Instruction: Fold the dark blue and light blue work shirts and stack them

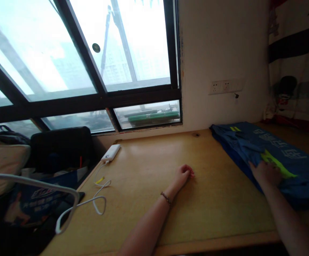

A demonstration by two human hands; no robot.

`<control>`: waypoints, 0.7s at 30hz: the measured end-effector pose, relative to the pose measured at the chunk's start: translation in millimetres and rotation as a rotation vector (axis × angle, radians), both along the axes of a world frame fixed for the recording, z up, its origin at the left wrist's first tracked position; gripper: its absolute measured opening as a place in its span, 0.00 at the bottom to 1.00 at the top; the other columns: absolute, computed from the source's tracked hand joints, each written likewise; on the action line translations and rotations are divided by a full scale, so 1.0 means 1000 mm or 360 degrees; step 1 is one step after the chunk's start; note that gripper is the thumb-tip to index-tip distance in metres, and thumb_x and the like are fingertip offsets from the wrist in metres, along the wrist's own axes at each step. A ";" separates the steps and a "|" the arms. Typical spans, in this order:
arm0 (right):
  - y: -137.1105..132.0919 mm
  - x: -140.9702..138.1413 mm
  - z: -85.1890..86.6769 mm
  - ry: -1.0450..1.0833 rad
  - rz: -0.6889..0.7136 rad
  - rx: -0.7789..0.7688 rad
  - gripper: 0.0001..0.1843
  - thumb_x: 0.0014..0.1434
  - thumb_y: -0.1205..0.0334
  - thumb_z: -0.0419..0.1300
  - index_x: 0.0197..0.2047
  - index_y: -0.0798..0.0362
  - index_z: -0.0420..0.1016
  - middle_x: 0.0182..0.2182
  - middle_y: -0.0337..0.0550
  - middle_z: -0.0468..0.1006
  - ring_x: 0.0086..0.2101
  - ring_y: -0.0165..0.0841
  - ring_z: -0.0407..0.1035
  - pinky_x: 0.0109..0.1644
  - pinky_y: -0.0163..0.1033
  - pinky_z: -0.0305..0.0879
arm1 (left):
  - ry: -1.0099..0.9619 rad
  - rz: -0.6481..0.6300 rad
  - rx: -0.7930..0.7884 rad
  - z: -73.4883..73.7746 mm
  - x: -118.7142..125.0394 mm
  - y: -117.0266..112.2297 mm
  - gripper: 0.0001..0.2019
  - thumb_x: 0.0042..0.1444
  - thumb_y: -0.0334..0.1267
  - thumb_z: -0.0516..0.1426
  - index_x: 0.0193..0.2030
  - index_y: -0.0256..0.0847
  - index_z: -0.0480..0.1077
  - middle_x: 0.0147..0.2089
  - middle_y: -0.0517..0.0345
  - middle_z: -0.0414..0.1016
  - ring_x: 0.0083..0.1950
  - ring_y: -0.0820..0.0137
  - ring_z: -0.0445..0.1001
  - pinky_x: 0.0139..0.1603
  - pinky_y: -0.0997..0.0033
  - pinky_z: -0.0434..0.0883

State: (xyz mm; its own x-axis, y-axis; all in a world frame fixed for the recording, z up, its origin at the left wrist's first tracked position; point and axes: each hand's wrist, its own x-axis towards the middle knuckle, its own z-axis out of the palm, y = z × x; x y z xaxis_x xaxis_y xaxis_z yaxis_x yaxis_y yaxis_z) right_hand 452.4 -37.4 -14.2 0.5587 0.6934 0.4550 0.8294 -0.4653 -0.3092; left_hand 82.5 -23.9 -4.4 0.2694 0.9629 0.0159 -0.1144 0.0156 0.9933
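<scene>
A blue garment point(240, 142) with pale lettering and neon yellow-green patches lies folded on the right side of the wooden table point(210, 209). My right hand point(268, 174) rests palm down on it, beside a yellow-green patch. Its thumb is spread out near the garment's left edge; the other fingers are partly blurred. My left hand point(184, 174), with a bracelet at the wrist, lies on the bare wood left of the garment. Its fingers are curled in, with nothing visible in them, and it does not touch the cloth.
A white power bank point(111, 153) sits at the table's left edge, its white cable point(98, 199) looping over that side. Left of the table are a black chair back point(61, 145) and bags point(47, 199). Behind are a window, wall sockets point(225, 86) and a patterned curtain point(296, 71).
</scene>
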 end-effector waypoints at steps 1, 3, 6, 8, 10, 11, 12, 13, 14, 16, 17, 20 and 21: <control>0.000 -0.001 0.001 -0.0019 -0.0015 -0.0063 0.25 0.51 0.48 0.51 0.37 0.63 0.73 0.33 0.68 0.70 0.40 0.54 0.63 0.36 0.54 0.55 | -0.0002 0.0002 -0.0004 0.000 0.000 0.000 0.06 0.43 0.26 0.49 0.28 0.35 0.64 0.26 0.58 0.70 0.25 0.76 0.70 0.29 0.75 0.67; 0.001 -0.004 0.006 0.0009 -0.0099 -0.0149 0.23 0.53 0.51 0.50 0.38 0.63 0.72 0.29 0.64 0.71 0.35 0.50 0.66 0.32 0.48 0.57 | -0.0001 -0.0003 0.0001 0.000 0.000 0.000 0.06 0.43 0.26 0.49 0.28 0.35 0.64 0.26 0.57 0.71 0.25 0.76 0.71 0.29 0.75 0.67; 0.001 -0.008 0.016 0.0087 -0.0203 -0.0031 0.25 0.57 0.53 0.44 0.44 0.65 0.69 0.26 0.61 0.72 0.28 0.45 0.67 0.27 0.43 0.56 | 0.0021 -0.0018 0.0034 0.000 0.000 0.001 0.06 0.43 0.26 0.49 0.28 0.35 0.64 0.27 0.57 0.71 0.26 0.76 0.70 0.29 0.75 0.67; -0.001 -0.016 0.026 0.0062 -0.0201 0.0130 0.25 0.58 0.54 0.42 0.47 0.66 0.67 0.27 0.60 0.72 0.28 0.44 0.68 0.28 0.43 0.57 | 0.0084 -0.0020 0.0088 0.000 0.000 0.000 0.06 0.44 0.26 0.49 0.29 0.35 0.64 0.27 0.57 0.70 0.26 0.75 0.70 0.30 0.74 0.67; -0.009 -0.035 0.040 0.0059 -0.0118 0.0300 0.26 0.58 0.54 0.42 0.46 0.65 0.68 0.28 0.60 0.73 0.29 0.44 0.68 0.31 0.43 0.58 | 0.0216 0.0012 0.0197 0.002 -0.001 -0.003 0.06 0.45 0.27 0.50 0.31 0.36 0.65 0.29 0.56 0.71 0.28 0.73 0.71 0.32 0.71 0.68; -0.016 -0.049 0.046 0.0089 -0.0044 0.0375 0.26 0.58 0.53 0.42 0.46 0.65 0.68 0.28 0.59 0.73 0.30 0.44 0.68 0.32 0.43 0.59 | 0.0306 0.0055 0.0279 0.004 -0.001 -0.005 0.08 0.45 0.28 0.51 0.33 0.36 0.65 0.31 0.54 0.71 0.31 0.72 0.71 0.35 0.69 0.68; -0.027 -0.066 0.051 0.0152 0.0052 0.0432 0.26 0.57 0.51 0.43 0.45 0.64 0.69 0.29 0.59 0.73 0.30 0.44 0.68 0.33 0.44 0.60 | 0.0408 0.0132 0.0381 0.006 -0.002 -0.007 0.11 0.44 0.28 0.53 0.38 0.36 0.66 0.36 0.51 0.72 0.36 0.69 0.71 0.40 0.67 0.68; -0.041 -0.085 0.055 0.0242 0.0187 0.0466 0.27 0.57 0.50 0.44 0.44 0.64 0.70 0.28 0.58 0.74 0.30 0.44 0.68 0.33 0.43 0.61 | 0.0517 0.0249 0.0495 0.009 -0.002 -0.010 0.17 0.43 0.28 0.55 0.43 0.37 0.65 0.43 0.49 0.70 0.44 0.66 0.70 0.45 0.64 0.66; -0.057 -0.106 0.058 0.0396 0.0374 0.0469 0.27 0.55 0.48 0.45 0.42 0.62 0.71 0.28 0.56 0.74 0.29 0.43 0.68 0.34 0.43 0.62 | 0.0630 0.0391 0.0608 0.012 -0.003 -0.013 0.25 0.41 0.29 0.57 0.49 0.38 0.62 0.51 0.46 0.66 0.52 0.63 0.65 0.51 0.61 0.61; -0.097 -0.148 0.061 0.0790 0.0790 0.0352 0.26 0.53 0.44 0.47 0.39 0.57 0.73 0.28 0.51 0.76 0.30 0.40 0.69 0.35 0.41 0.65 | 0.0849 0.0685 0.0768 0.018 -0.003 -0.018 0.40 0.36 0.30 0.61 0.59 0.42 0.52 0.61 0.45 0.51 0.62 0.58 0.50 0.59 0.56 0.50; -0.118 -0.166 0.063 0.0970 0.0991 0.0240 0.25 0.51 0.44 0.49 0.39 0.54 0.73 0.31 0.49 0.76 0.33 0.40 0.70 0.38 0.40 0.65 | 0.0950 0.0797 0.0802 0.021 -0.004 -0.020 0.44 0.35 0.31 0.63 0.61 0.43 0.48 0.64 0.46 0.46 0.64 0.57 0.44 0.60 0.54 0.46; -0.170 -0.200 0.075 0.1270 0.1369 -0.0093 0.19 0.47 0.46 0.56 0.38 0.47 0.75 0.35 0.42 0.77 0.37 0.40 0.71 0.40 0.38 0.67 | 0.1168 0.0889 0.0787 0.028 -0.008 -0.022 0.37 0.40 0.39 0.62 0.59 0.47 0.53 0.64 0.49 0.47 0.64 0.53 0.40 0.59 0.47 0.41; -0.182 -0.204 0.082 0.1277 0.1458 -0.0187 0.18 0.45 0.48 0.58 0.39 0.44 0.75 0.36 0.40 0.77 0.38 0.40 0.71 0.41 0.38 0.68 | 0.1222 0.0821 0.0778 0.031 -0.010 -0.022 0.28 0.44 0.42 0.60 0.54 0.48 0.60 0.62 0.51 0.53 0.64 0.53 0.43 0.59 0.44 0.40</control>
State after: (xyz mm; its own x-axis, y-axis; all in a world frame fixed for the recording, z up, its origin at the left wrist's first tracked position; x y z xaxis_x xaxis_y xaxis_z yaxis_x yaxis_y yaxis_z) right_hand 247.9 -219.0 67.4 -0.0642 0.9914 0.1143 0.4581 0.1310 -0.8792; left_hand 72.1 -45.8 26.2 -0.0700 0.8987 0.4329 0.6714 -0.2785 0.6868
